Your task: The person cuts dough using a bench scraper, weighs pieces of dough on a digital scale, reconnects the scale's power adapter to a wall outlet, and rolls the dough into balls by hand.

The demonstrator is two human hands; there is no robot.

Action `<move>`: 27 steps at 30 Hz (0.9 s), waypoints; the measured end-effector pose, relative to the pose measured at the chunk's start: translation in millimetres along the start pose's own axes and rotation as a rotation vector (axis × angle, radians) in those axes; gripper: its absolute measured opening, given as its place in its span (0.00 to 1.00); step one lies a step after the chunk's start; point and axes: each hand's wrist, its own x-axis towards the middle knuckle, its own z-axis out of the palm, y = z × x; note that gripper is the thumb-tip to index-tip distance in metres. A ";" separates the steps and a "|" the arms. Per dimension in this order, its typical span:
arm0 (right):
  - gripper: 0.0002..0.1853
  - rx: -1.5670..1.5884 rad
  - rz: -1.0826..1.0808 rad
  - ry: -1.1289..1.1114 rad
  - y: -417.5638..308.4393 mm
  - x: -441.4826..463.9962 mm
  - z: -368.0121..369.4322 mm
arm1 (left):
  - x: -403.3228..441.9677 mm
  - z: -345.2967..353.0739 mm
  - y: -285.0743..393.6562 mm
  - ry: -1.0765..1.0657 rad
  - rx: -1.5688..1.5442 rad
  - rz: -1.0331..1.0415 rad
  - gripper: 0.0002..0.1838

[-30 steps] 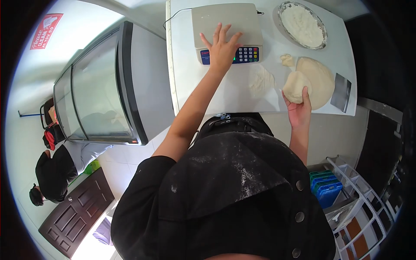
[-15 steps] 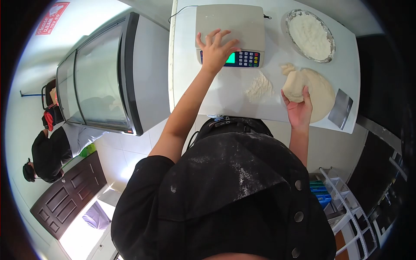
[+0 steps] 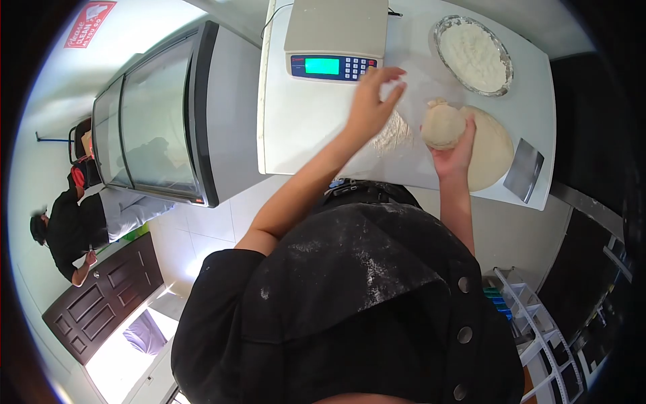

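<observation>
My right hand [image 3: 455,153] holds a rounded piece of dough [image 3: 443,126], its fingers curled around the side and bottom. Just right of it, a large flat mass of dough [image 3: 491,151] lies on the table. A small scrap of dough [image 3: 437,102] shows at the far side of the held piece. My left hand [image 3: 374,101] is in the air near the keypad corner of the digital scale [image 3: 336,30], fingers apart and nothing in them. The scale's green display is lit. Scattered flour [image 3: 393,135] lies below my left hand.
A round tray of flour [image 3: 473,55] stands at the table's back right. Near the right edge lies a metal dough scraper [image 3: 524,170]. Left of the white table [image 3: 296,128] is a glass-topped freezer [image 3: 161,114], with another person [image 3: 74,222] beyond it.
My left hand has left the scale's plate and moved right and toward me. My right hand has lifted the dough piece slightly and shifted left. The view has shifted a little.
</observation>
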 end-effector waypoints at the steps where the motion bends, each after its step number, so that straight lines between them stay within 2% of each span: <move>1: 0.26 -0.047 -0.013 0.075 4.0 1.2 2.2 | -7.3 9.6 12.7 -0.056 -0.195 -0.165 0.12; 2: 0.26 -0.050 -0.013 0.066 7.4 -1.9 7.4 | -12.6 18.3 19.1 -0.047 -0.194 -0.160 0.12; 6: 0.22 -0.494 -0.350 0.067 22.4 -20.2 35.3 | -27.1 39.4 37.1 -0.042 -0.222 -0.276 0.13; 12: 0.21 -0.616 -0.376 0.036 16.6 -37.5 40.6 | -36.6 30.7 48.6 -0.001 -0.226 -0.335 0.15; 16: 0.20 -0.448 -0.234 -0.082 12.8 -43.3 33.4 | -40.7 30.1 52.4 -0.041 -0.666 -0.604 0.16; 21: 0.21 -0.376 -0.160 -0.136 7.6 -56.0 28.9 | -48.8 22.9 66.3 -0.101 -0.728 -0.714 0.18; 22: 0.21 -0.376 -0.161 -0.142 6.0 -57.1 28.6 | -50.2 22.8 65.9 -0.097 -0.728 -0.709 0.18; 26: 0.22 -0.439 -0.177 -0.197 -2.6 -60.2 24.4 | -55.6 24.7 57.6 -0.016 -0.147 -0.220 0.18; 27: 0.22 -0.442 -0.179 -0.200 -2.7 -61.3 23.2 | -56.9 24.3 59.7 -0.012 -0.149 -0.218 0.18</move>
